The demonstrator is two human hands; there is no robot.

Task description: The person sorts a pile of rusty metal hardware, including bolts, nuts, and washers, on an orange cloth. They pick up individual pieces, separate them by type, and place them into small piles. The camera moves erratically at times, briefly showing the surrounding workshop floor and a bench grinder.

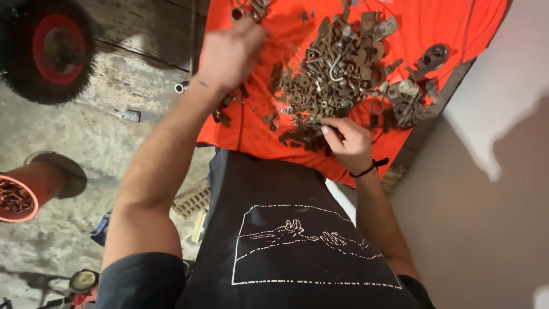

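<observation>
A heap of rusty metal parts (337,68), bolts, hooks and brackets, lies on an orange cloth (446,23). My left hand (231,51) is stretched out over the cloth's left side, blurred, near a few small parts (249,8) at the top edge; whether it holds anything I cannot tell. My right hand (346,143) rests at the near edge of the heap, fingers curled down onto small dark pieces (300,137), a black band on its wrist.
A black wheel with a red hub (48,48) stands at the top left. An orange-rimmed container of rusty bits (14,197) sits at the left edge on the concrete floor. A pale wall (497,171) fills the right. A small metal tube (180,87) lies on wooden boards.
</observation>
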